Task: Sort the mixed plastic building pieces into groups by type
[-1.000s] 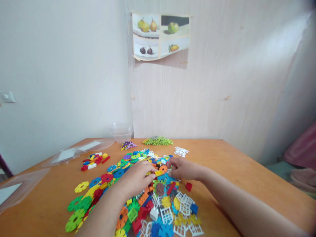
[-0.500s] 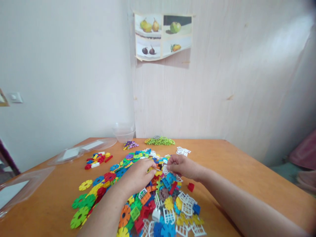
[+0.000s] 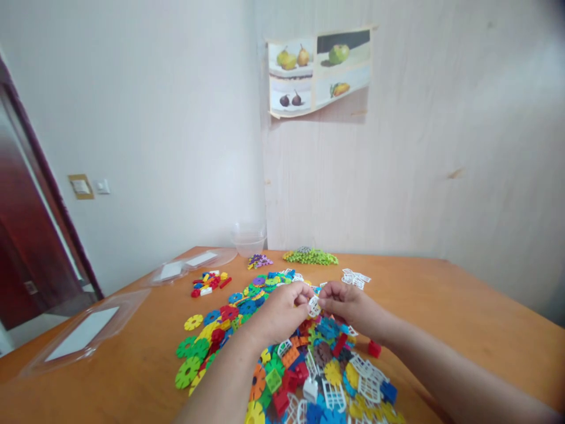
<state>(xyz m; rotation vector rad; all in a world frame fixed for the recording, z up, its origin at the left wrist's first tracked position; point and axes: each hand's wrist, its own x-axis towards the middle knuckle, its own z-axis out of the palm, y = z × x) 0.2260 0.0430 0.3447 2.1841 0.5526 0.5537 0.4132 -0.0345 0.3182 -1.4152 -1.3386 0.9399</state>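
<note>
Over the middle of a mixed heap of plastic toy pieces, my two hands are close together. Between them is a small white lattice piece. My left hand pinches its left side with thumb and fingers. On the other side, the curled fingers of my right hand grip its right edge. Under and in front of the hands lie a brown notched disc, a yellow notched disc, a white brick and more white lattice pieces. A red brick lies below my right wrist.
Sorted piles lie farther back: green pieces, purple pieces, small red and white blocks and white lattice pieces. A clear plastic bowl stands by the wall. Clear plastic lids lie along the table's left side.
My hands have come together, and the left one now meets the white lattice piece at my right fingers. The view has swung left, so the table appears farther right.
</note>
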